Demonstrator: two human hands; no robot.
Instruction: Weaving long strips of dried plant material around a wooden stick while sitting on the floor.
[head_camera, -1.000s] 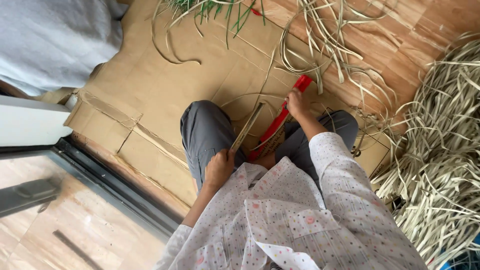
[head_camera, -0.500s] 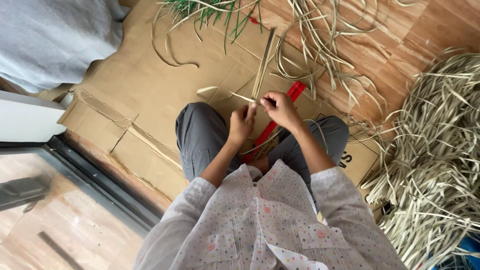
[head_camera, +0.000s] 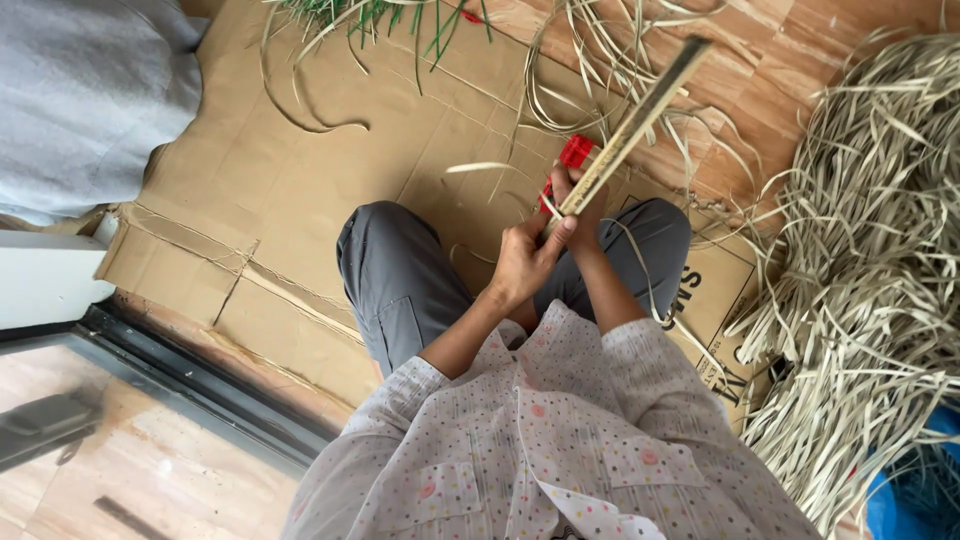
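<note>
I sit with my grey-trousered knees on flattened cardboard (head_camera: 300, 180). My left hand (head_camera: 525, 262) grips the lower end of a long flat bamboo slat (head_camera: 640, 115) that slants up to the right. Just behind it, my right hand (head_camera: 583, 208) is closed on a red-handled tool (head_camera: 575, 152), pressed against the slat's lower end. A thin pale strip (head_camera: 480, 167) sticks out to the left of the hands, and another (head_camera: 650, 285) curls down over my right leg. The tool's blade is hidden.
A big heap of pale split strips (head_camera: 860, 250) lies at the right, with more loose strips (head_camera: 600, 60) and green leaves (head_camera: 370, 15) at the top. Another person's grey clothing (head_camera: 80, 100) is at the upper left. A door track (head_camera: 180, 390) runs at the lower left.
My left hand rose from my knee to meet the right hand. The slat is now raised and tilted to the upper right, with the red-handled tool at its base.
</note>
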